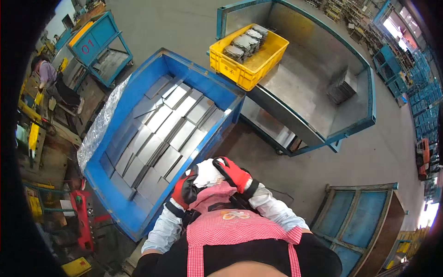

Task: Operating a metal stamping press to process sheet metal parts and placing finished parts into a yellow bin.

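Observation:
Close in front of my apron, both hands grip a bright whitish bundle (208, 173) with a jagged outline. It resembles a stack of thin flat metal pieces, but glare hides the detail. My left hand (186, 188), in a red and black glove, is closed on its left side. On its right side my right hand (234, 175), gloved alike, has its fingers curled over the edge. Just ahead and to the left is a large blue bin (102, 154) holding rows of grey rectangular metal plates (158, 118). The bundle is above the bin's near right corner.
A yellow crate (272, 51) with stacks of metal pieces (248, 42) rests on the edge of a teal-framed metal cart (304, 92). More plates (343, 86) stand inside that cart. A blue panelled container (355, 217) is at right. Far left, a person (57, 83) sits beside machinery.

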Motion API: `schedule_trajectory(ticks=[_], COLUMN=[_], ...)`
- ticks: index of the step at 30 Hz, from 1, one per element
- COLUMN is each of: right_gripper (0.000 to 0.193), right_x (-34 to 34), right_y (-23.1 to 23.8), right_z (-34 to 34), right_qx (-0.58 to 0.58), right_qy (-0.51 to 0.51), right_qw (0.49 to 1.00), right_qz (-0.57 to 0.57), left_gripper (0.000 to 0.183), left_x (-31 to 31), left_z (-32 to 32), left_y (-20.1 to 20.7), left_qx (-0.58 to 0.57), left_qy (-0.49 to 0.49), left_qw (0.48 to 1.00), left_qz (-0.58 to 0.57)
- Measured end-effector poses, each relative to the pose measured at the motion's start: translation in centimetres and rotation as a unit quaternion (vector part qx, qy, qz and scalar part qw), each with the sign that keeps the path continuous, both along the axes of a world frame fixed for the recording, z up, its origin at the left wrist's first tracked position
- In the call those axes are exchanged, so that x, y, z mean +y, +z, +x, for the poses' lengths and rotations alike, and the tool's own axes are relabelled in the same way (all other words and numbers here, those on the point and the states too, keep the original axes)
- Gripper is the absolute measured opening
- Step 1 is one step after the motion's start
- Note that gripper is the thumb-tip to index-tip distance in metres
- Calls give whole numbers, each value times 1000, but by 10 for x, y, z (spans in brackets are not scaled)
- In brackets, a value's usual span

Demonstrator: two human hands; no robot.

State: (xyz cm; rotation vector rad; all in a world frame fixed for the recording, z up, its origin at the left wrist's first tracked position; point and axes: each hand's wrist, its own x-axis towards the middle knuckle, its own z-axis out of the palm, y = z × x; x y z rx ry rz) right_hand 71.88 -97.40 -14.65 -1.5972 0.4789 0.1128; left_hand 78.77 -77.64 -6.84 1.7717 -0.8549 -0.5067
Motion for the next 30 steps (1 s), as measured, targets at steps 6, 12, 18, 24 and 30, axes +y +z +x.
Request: schedule_trajectory(ticks=[6, 12, 18, 24, 30], right_gripper=[39, 47, 44, 50, 53], right_x=[-67, -186, -303, -376, -452], right_y=[23, -11, -31, 29, 62], right_z=[39, 78, 103, 154, 252], right_qx=[-33, -112, -69, -79, -86], right_qy=[12, 86, 75, -11, 30], right_qw=[998, 988, 993, 963, 963], right_qz=[48, 57, 63, 257, 255], left_gripper=[36, 40, 41, 42, 31], left_x=[-59, -177, -294, -386, -461], left_z=[53, 100, 129, 210, 323], left_y=[-52, -76, -78, -47, -31], left_qx=[51, 25, 31, -65, 534], left_qy=[-27, -78, -85, -162, -85], left_qw=[997, 996, 994, 979, 834], left_qz=[-43, -33, -53, -106, -108])
